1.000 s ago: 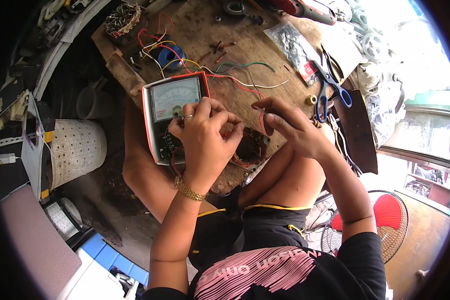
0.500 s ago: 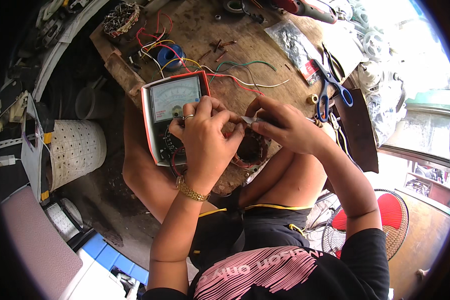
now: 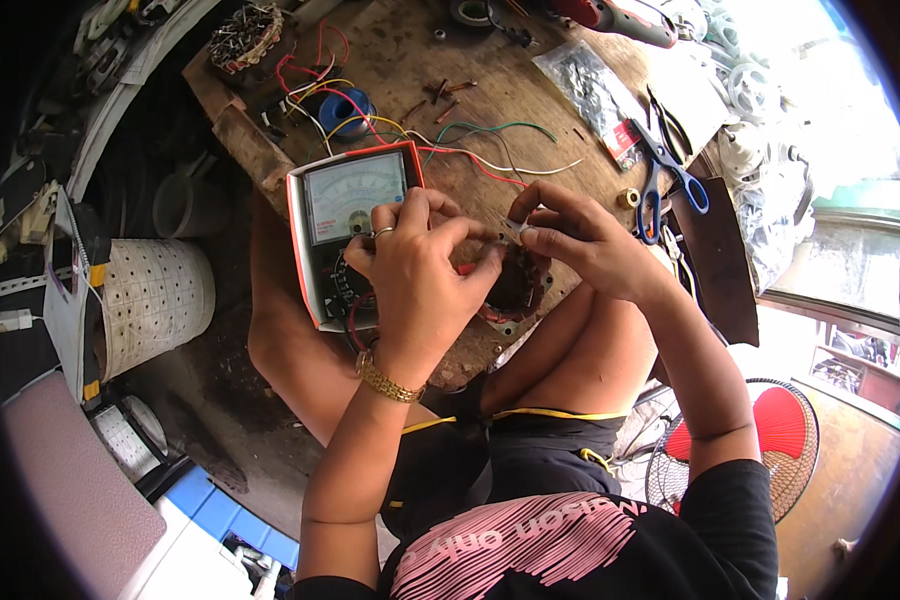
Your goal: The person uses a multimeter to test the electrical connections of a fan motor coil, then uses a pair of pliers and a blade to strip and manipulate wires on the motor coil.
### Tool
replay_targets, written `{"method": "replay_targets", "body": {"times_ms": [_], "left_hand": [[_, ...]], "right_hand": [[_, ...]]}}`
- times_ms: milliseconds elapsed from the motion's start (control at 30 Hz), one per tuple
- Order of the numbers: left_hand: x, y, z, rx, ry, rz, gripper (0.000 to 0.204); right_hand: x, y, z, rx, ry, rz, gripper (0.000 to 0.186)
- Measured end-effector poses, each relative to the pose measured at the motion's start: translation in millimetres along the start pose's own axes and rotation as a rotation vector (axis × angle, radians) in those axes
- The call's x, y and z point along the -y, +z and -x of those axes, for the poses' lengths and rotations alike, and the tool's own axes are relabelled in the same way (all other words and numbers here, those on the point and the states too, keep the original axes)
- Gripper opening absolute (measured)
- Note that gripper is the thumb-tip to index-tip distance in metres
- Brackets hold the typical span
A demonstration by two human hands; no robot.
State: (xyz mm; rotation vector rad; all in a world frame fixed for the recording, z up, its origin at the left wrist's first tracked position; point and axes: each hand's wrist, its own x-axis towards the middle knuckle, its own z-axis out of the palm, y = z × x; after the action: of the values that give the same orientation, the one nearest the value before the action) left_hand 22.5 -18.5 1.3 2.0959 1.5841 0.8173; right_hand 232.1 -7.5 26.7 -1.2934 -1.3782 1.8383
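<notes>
My left hand point(image 3: 425, 255), with a ring and a gold watch at the wrist, hangs over the workbench, thumb and fingers pinched; what lies in the pinch is too small to make out. Facing it, my right hand point(image 3: 582, 245) pinches a small pale flat piece point(image 3: 512, 231) between thumb and forefinger. The fingertips of both hands are close together. Beneath them sits a round wire-wound motor stator point(image 3: 537, 290), partly covered by my left hand. Beside my left hand an analog multimeter point(image 3: 352, 195) lies in an orange-red and white box, its lower part hidden by my arm.
Loose coloured wires cross the wooden workbench point(image 3: 400, 60) near a blue solder spool point(image 3: 346, 112). Blue-handled scissors point(image 3: 658, 185), black pliers point(image 3: 671, 125) and a clear plastic bag point(image 3: 590, 90) lie right. A red-bladed fan point(image 3: 740, 440) stands low at the right.
My right hand has shifted slightly right, and the pale piece shows smaller and turned between its fingertips. My left fingertips have moved a little right.
</notes>
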Motion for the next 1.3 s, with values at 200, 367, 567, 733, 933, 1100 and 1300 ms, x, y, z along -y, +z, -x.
{"method": "replay_targets", "body": {"times_ms": [200, 367, 567, 733, 933, 1100, 1300], "left_hand": [[-5, 9, -2, -0.011, -0.023, 0.004, 0.009], [-6, 8, -1, 0.001, -0.054, 0.004, 0.011], [-9, 8, -2, 0.015, -0.063, -0.085, 0.012], [-6, 11, -2, 0.003, -0.061, -0.019, 0.012], [-7, 6, -1, -0.005, -0.038, -0.044, 0.012], [-6, 10, -2, 0.002, -0.054, -0.006, 0.011], [-8, 7, -1, 0.001, -0.052, -0.061, 0.011]], "right_hand": [[6, -3, 2, -0.018, -0.033, 0.206, 0.02], [25, -21, 6, -0.137, -0.152, 0.052, 0.018], [5, -10, 0, -0.025, -0.029, 0.242, 0.024], [7, -7, -6, 0.018, -0.072, 0.466, 0.023], [23, -21, -2, -0.048, -0.073, 0.195, 0.022], [8, -7, -3, -0.007, -0.071, 0.364, 0.022], [25, -20, -5, -0.018, -0.07, 0.183, 0.023]]}}
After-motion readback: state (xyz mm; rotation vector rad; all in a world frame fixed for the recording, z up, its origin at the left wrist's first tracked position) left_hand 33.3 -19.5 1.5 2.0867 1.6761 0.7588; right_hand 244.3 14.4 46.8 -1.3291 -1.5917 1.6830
